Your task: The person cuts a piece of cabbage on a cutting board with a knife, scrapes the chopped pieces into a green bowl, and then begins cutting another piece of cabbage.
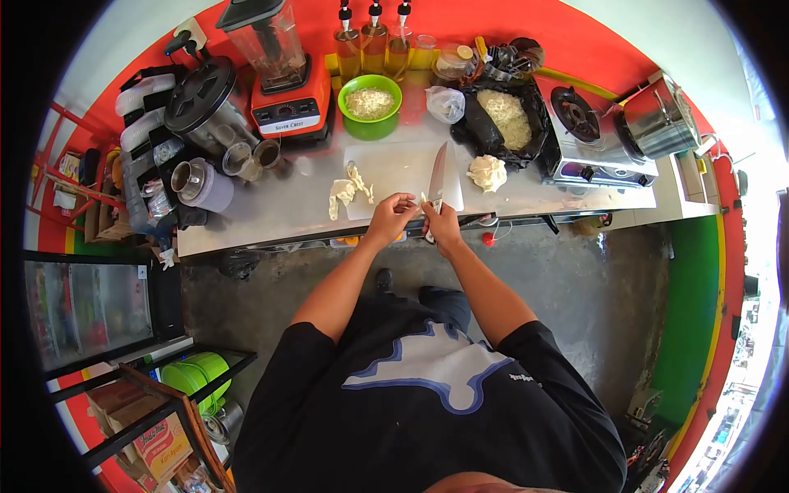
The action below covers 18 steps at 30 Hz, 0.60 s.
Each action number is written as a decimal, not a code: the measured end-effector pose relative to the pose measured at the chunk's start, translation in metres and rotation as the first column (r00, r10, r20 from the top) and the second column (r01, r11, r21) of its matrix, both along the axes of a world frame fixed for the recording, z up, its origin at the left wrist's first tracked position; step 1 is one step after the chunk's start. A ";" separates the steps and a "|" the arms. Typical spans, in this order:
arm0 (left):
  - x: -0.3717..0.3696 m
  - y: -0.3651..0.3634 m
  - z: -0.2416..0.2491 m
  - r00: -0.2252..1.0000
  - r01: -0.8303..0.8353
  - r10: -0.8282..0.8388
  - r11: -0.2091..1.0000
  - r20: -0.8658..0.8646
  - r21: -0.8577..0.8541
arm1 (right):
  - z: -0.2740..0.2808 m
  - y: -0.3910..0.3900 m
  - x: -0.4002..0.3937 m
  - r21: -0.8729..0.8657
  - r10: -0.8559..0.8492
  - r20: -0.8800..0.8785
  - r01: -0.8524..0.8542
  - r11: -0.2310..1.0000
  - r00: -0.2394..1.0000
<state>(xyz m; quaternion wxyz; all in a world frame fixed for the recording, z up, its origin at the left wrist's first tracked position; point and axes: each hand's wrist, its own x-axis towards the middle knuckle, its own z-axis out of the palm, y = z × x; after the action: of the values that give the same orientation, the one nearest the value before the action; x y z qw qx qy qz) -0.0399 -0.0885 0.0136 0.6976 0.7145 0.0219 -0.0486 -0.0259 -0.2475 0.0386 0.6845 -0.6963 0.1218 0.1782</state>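
My right hand (442,223) is closed around the handle of a kitchen knife (439,174), its broad blade pointing away from me over the white cutting board (386,164). Close beside it, my left hand (394,218) has its fingers bent and pinched at a small pale piece (423,198) between the two hands. What that piece is, I cannot make out. Torn, cream-coloured strips (349,191) lie across the board's left edge. To the right of the board sits a pale, lumpy clump (487,173), touched by neither hand.
A green bowl (369,115) with pale shreds stands behind the board. At right are a black plastic bag (475,123) of similar shreds and a stove (604,164) with a steel pot (662,122). A blender (288,107) and several cups line the left. Pump bottles (374,49) stand behind.
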 end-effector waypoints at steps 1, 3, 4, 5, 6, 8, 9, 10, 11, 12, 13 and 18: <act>0.003 -0.002 0.002 1.000 0.021 -0.021 0.995 0.001 0.100 | -0.001 0.000 0.000 0.001 -0.006 -0.008 0.006 1.000 1.000; 0.009 -0.007 0.001 0.999 0.002 -0.006 0.993 0.038 0.119 | -0.003 0.001 0.004 0.035 -0.004 -0.019 0.005 0.999 1.000; 0.011 -0.008 -0.001 0.997 -0.018 0.007 0.990 0.073 0.139 | -0.004 0.002 0.005 0.071 -0.002 -0.031 0.004 0.997 1.000; 0.013 -0.007 -0.004 0.997 -0.015 0.005 0.990 0.073 0.140 | -0.006 0.002 0.007 0.072 -0.005 -0.032 0.007 0.997 0.999; 0.015 -0.007 -0.004 0.998 -0.017 0.010 0.993 0.063 0.120 | -0.006 0.002 0.009 0.086 -0.009 -0.038 0.012 0.996 0.999; 0.021 -0.006 -0.002 0.998 -0.012 0.006 0.994 0.058 0.105 | -0.006 0.003 0.013 0.106 -0.021 -0.040 0.025 0.994 0.999; 0.022 -0.006 -0.001 0.996 -0.040 0.027 0.984 0.080 0.171 | -0.008 0.003 0.014 0.033 -0.014 -0.008 0.014 0.999 1.000; 0.023 -0.005 0.000 0.994 -0.069 0.046 0.969 0.102 0.237 | -0.010 0.002 0.014 -0.039 -0.005 0.021 0.006 0.999 1.000; 0.024 -0.003 0.001 0.994 -0.062 0.039 0.968 0.100 0.242 | -0.013 0.000 0.015 -0.034 -0.012 0.018 0.013 0.999 1.000; 0.024 -0.001 0.003 0.987 -0.073 0.022 0.942 0.157 0.329 | -0.014 -0.003 0.017 -0.182 0.059 0.059 -0.048 0.982 0.997; 0.025 0.001 0.004 0.977 -0.089 0.000 0.907 0.212 0.411 | -0.016 -0.005 0.019 -0.328 0.136 0.086 -0.101 0.939 0.987; 0.026 0.014 0.008 0.896 -0.152 -0.218 0.668 0.386 0.729 | -0.013 -0.004 0.021 -0.800 0.382 0.111 -0.146 0.583 0.918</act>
<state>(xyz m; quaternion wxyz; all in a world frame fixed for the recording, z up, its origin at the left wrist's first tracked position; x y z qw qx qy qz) -0.0137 -0.0744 0.0213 0.3301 0.9275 -0.1325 0.1149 -0.0044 -0.2519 0.0251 0.2911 -0.9500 -0.0142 0.1117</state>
